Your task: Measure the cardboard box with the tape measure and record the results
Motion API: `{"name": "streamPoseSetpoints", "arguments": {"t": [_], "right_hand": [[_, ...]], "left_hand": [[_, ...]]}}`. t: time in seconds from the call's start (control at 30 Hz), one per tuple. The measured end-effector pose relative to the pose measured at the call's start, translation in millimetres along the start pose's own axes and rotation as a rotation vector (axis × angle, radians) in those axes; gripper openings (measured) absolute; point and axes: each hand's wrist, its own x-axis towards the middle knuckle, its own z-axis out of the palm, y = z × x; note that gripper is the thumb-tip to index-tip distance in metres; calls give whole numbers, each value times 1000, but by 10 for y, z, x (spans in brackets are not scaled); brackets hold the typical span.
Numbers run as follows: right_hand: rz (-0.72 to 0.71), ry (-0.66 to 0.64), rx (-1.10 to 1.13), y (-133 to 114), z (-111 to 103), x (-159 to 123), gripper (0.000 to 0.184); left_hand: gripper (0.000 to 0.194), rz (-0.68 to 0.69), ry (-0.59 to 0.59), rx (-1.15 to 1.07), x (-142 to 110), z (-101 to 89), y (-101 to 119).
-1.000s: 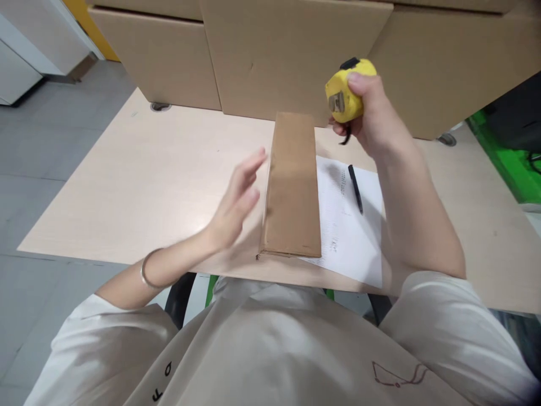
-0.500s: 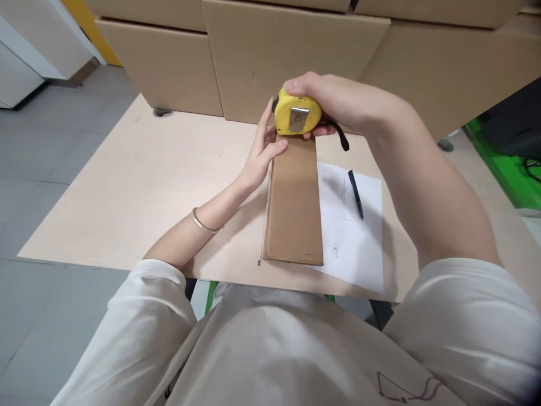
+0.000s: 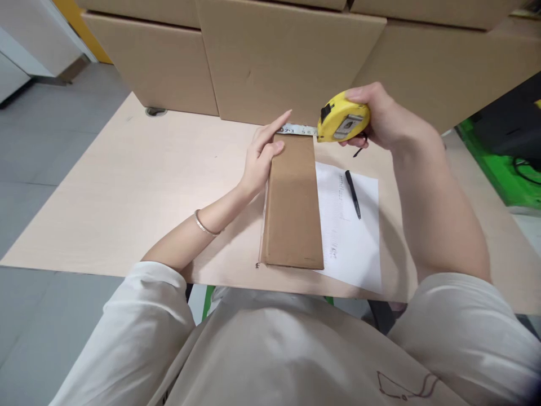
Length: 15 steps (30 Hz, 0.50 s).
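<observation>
A flat brown cardboard piece [image 3: 292, 208] lies lengthwise on the light wooden table [image 3: 139, 186]. My right hand [image 3: 386, 121] is closed round a yellow tape measure [image 3: 343, 117], held just past the cardboard's far right corner. Its white blade [image 3: 298, 130] runs left along the cardboard's far edge. My left hand [image 3: 261, 155] rests at the far left corner, its fingers pressing the end of the blade down onto the cardboard.
A white sheet of paper [image 3: 353, 225] with writing lies under the cardboard's right side, a black pen [image 3: 353, 194] on it. Large cardboard boxes [image 3: 287, 56] stand along the table's far edge. Grey floor lies to the left, something green to the right.
My right hand carried the tape measure to the cardboard's far edge, then drew it right, pulling the blade out. My left hand moved forward from mid-air to the far left corner.
</observation>
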Motion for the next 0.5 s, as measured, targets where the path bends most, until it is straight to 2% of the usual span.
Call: {"name": "streamPoseSetpoints", "arguments": {"t": [0.2, 0.37, 0.5], "right_hand": [[-32, 32, 45, 50, 115, 43, 41], [-5, 46, 44, 14, 104, 32, 31], [46, 60, -49, -102, 54, 21, 42]], "left_hand": [[79, 4, -1, 34, 39, -3, -102], [80, 4, -9, 49, 27, -23, -55], [81, -21, 1, 43, 13, 25, -38]]}}
